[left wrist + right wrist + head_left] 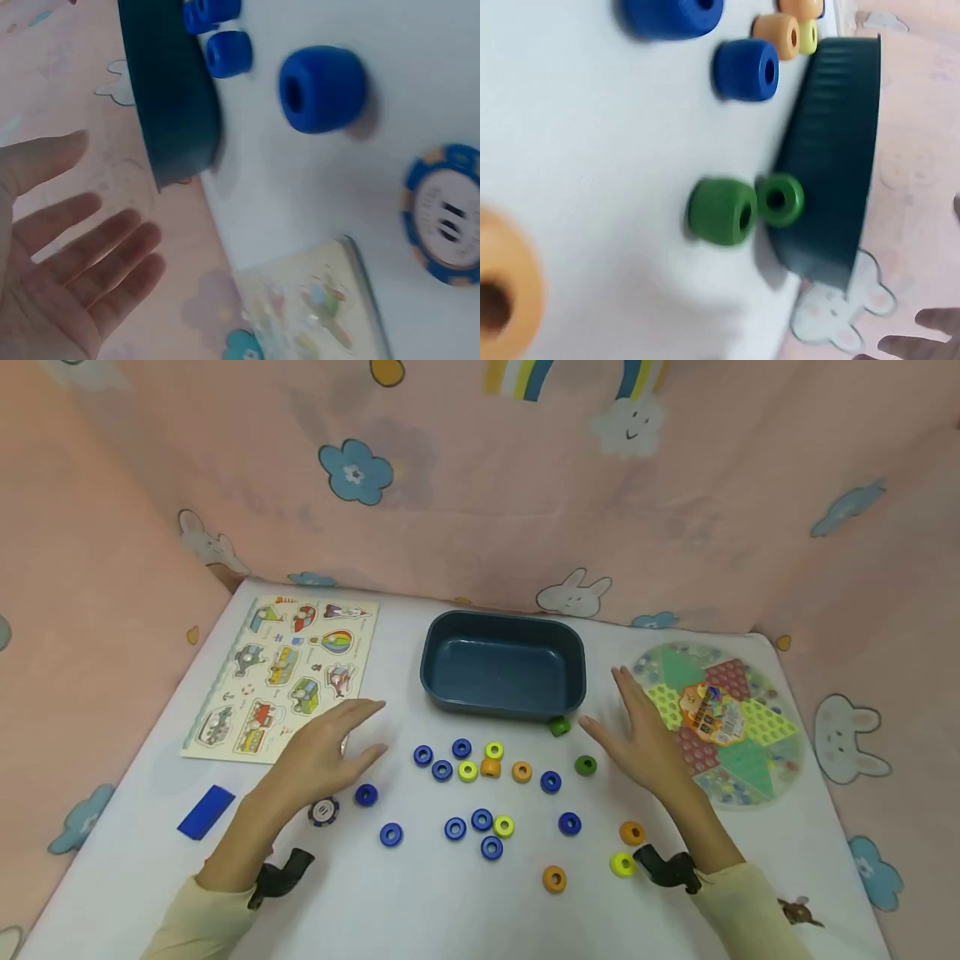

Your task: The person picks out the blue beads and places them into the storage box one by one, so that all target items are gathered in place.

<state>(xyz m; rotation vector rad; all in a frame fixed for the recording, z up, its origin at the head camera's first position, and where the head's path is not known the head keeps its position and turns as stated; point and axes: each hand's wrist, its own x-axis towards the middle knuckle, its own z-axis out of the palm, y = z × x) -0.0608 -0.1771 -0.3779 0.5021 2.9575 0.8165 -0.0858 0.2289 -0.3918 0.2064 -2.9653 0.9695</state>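
Pink fabric (465, 527) behind a white counter (337, 902), barrel beads (491, 768) scattered before a teal tub (502, 677)
Left hand (318, 756) and right hand (641, 743) apart, fingers extended, holding nothing; seemingly poised before grasping, which calls for pinching one

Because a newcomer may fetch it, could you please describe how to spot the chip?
From the dark bin, look left to the left hand. Just right of its wrist lies the chip: a flat disc with a pale, numbered centre and no hole, unlike the blue beads.
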